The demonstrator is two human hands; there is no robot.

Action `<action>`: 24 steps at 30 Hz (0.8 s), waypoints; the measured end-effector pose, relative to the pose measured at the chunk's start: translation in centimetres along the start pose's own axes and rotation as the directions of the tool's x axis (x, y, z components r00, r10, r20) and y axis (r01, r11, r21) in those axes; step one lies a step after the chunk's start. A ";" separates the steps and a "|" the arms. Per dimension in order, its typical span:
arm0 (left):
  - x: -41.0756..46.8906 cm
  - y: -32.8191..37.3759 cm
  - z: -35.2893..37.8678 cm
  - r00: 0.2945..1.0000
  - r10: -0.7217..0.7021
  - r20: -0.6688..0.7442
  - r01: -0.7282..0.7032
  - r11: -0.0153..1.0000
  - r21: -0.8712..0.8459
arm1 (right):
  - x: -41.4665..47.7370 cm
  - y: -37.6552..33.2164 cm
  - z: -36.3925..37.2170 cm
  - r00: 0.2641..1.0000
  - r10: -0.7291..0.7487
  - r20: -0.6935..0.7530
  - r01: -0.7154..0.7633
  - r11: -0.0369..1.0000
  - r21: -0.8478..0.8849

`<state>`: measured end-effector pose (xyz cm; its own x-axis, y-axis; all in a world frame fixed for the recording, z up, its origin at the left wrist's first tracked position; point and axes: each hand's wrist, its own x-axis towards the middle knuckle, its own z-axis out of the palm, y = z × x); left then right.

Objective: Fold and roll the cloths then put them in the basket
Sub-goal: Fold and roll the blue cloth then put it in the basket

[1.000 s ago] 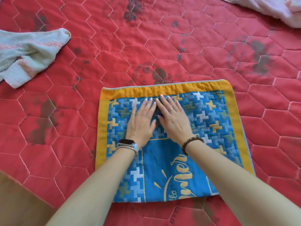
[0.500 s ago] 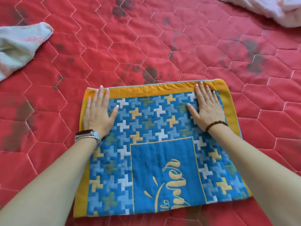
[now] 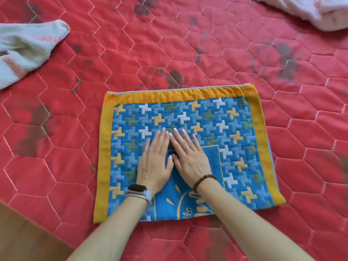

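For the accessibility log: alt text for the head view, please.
Left hand and right hand lie flat, side by side, on a blue cloth on a red quilt. A pale towel lies far left.

Blue patchwork-print cloth (image 3: 188,117) with mustard border, folded flat, centre of scene, crumpled pale towel (image 3: 24,49) far left, rumpled pinkish-white cloth (image 3: 310,10) far right.

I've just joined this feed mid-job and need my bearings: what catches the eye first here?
A blue patterned cloth with a yellow border lies flat mid-frame on the red quilted surface, the left hand and right hand pressed flat side by side on its middle. A crumpled pale towel lies at the far left, a pinkish cloth at the top right corner.
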<state>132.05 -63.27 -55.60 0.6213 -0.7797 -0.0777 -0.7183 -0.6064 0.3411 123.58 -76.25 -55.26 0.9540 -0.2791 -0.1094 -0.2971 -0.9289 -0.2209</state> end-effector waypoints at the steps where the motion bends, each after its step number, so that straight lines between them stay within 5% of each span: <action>1: -0.9 0.4 0.5 1.000 -0.015 0.010 0.014 1.000 0.009 | -0.7 -0.4 0.5 1.000 0.023 0.007 -0.023 1.000 -0.007; 6: -3.9 -1.7 0.8 0.999 -0.030 0.020 0.027 0.988 0.152 | -2.7 1.5 0.4 0.993 0.116 0.021 -0.115 0.993 -0.039; 15: -7.5 -7.3 -0.8 0.980 -0.190 -0.060 0.198 0.966 0.165 | -8.9 10.1 -1.4 0.884 0.468 -0.027 -0.467 0.884 0.015; 20: -8.7 -8.5 -1.2 0.970 -0.236 -0.065 0.240 0.969 0.057 | -11.1 11.5 -1.8 0.872 0.489 -0.022 -0.489 0.872 0.001; 24: -9.8 -8.6 -2.2 0.915 -0.391 -0.095 0.365 0.906 -0.215 | -11.5 9.3 -1.9 0.856 0.511 -0.074 -0.501 0.857 0.120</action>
<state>132.86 -50.10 -55.71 0.8796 -0.4615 -0.1152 -0.3567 -0.8002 0.4821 109.95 -82.16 -54.17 0.6681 -0.7318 -0.1349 -0.7375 -0.6270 -0.2509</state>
